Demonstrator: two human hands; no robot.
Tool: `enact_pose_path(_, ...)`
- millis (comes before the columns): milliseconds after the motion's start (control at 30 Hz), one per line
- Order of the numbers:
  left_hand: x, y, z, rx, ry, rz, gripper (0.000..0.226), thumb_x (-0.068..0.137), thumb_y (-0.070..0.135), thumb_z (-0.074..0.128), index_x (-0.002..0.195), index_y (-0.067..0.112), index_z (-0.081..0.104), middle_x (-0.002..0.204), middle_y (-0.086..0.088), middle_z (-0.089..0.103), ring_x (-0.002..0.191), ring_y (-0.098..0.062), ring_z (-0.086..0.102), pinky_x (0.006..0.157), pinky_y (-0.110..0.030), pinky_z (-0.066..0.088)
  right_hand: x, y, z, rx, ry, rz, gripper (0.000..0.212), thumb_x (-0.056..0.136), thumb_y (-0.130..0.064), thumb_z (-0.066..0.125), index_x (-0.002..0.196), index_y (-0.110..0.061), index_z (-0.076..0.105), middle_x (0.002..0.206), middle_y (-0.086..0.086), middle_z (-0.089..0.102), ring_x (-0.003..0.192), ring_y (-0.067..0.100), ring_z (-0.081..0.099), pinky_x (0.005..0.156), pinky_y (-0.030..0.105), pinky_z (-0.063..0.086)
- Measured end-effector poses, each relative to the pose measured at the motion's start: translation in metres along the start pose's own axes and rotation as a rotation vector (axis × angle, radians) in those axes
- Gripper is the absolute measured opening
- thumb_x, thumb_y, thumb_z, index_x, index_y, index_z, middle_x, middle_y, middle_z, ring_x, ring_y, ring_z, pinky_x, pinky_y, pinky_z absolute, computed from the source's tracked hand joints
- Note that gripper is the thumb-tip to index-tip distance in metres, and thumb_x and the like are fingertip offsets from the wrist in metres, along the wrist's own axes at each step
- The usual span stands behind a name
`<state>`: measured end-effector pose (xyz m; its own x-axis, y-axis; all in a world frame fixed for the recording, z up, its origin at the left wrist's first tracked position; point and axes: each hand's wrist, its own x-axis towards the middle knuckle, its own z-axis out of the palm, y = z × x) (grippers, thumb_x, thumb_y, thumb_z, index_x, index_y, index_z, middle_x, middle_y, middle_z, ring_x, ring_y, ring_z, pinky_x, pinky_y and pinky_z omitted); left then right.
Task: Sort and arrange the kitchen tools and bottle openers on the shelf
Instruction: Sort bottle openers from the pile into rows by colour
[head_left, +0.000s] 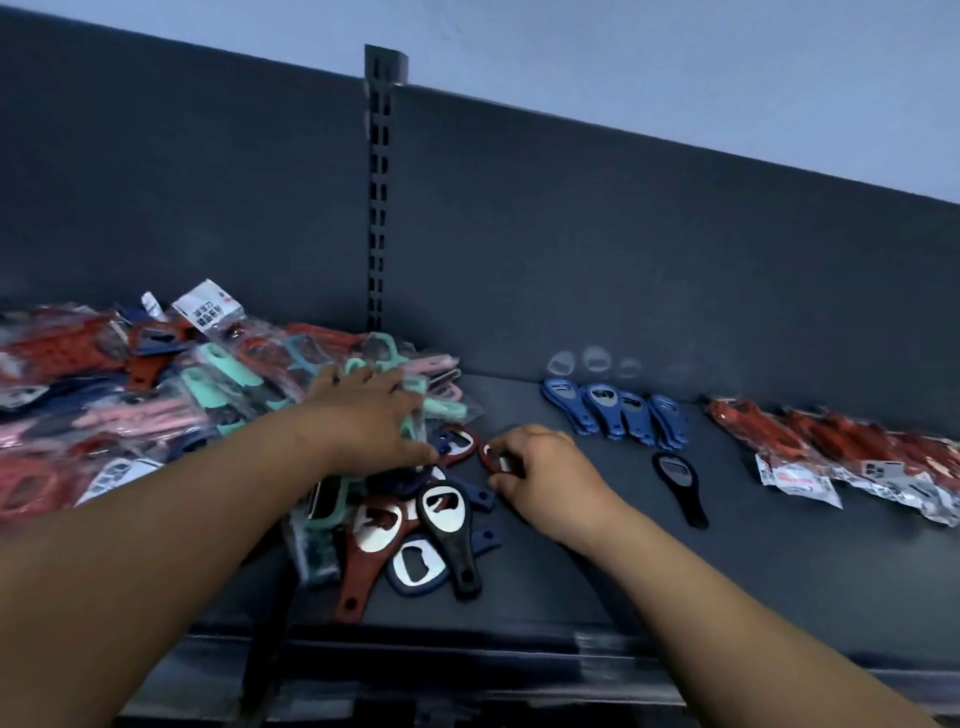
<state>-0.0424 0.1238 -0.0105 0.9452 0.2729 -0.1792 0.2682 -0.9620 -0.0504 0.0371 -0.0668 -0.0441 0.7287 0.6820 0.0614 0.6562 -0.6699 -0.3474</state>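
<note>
The right hand (540, 467) has its fingers curled round a red opener (491, 460). Only the round head pokes out past the fingertips and the handle is buried under the palm, so I can't tell if it's lifted off the shelf (779, 571) or lying on it. Just beside it, the left hand (369, 410) lies flat with fingers spread, pressing on the near edge of a pile of bagged tools (156, 405). That pile is mint, pink and red stuff in plastic, blurry, and it's cut off at the frame edge. Below both hands is a heap of loose openers (415, 525), red, black and blue, overlapping each other. Out past the right hand there's a row of blue openers (618, 415), a lone black opener (680, 488) nearer the front, then bagged red tools (831, 447) further along.
</note>
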Motion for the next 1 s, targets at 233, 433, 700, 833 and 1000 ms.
enact_pose_path(233,-0.01,-0.037,0.001,-0.012,-0.028,0.06,0.077,0.085,0.07,0.04,0.15,0.039,0.014,0.161,0.007,-0.003,0.148,-0.017,0.001,0.118,-0.047,-0.003,0.007,-0.022,0.011,0.105,0.083,0.118,0.028,0.083,-0.023,0.067,0.111,-0.023,0.063,0.105,-0.002,0.054,0.109,0.022,0.053,0.09,0.026,0.045)
enact_pose_path(433,-0.015,-0.059,0.002,-0.013,-0.051,0.073,0.074,0.088,0.067,0.039,0.151,0.04,0.01,0.161,0.008,-0.005,0.148,-0.016,-0.001,0.118,-0.044,-0.005,0.006,-0.045,0.008,0.044,0.13,0.141,0.021,0.083,-0.022,0.06,0.103,-0.017,0.063,0.101,0.005,0.065,0.095,0.025,0.059,0.076,0.027,0.045)
enact_pose_path(700,-0.023,-0.088,0.007,-0.011,-0.024,0.078,0.073,0.087,0.066,0.041,0.149,0.041,0.014,0.161,0.009,-0.003,0.148,-0.016,0.0,0.118,-0.043,-0.006,0.003,-0.054,0.012,0.308,0.194,0.278,0.007,0.083,-0.011,0.058,0.086,-0.015,0.064,0.076,0.002,0.066,0.073,0.022,0.061,0.063,0.026,0.046)
enact_pose_path(833,-0.031,-0.081,0.002,-0.065,0.082,0.104,0.081,0.085,0.066,0.046,0.151,0.037,0.01,0.161,0.005,0.0,0.148,-0.02,-0.001,0.118,-0.048,-0.001,-0.001,-0.05,0.009,0.486,0.297,0.333,0.013,0.086,-0.023,0.067,0.076,-0.015,0.061,0.066,-0.003,0.064,0.059,0.011,0.055,0.058,0.022,0.045)
enact_pose_path(1000,-0.047,-0.034,-0.003,-0.138,0.25,0.242,0.052,0.086,0.055,0.054,0.131,0.031,0.048,0.132,-0.001,0.048,0.128,-0.025,0.036,0.108,-0.043,0.024,-0.011,-0.044,0.007,0.544,0.319,0.435,0.013,0.077,-0.021,0.073,0.083,-0.017,0.062,0.075,0.001,0.068,0.07,0.019,0.062,0.072,0.035,0.052)
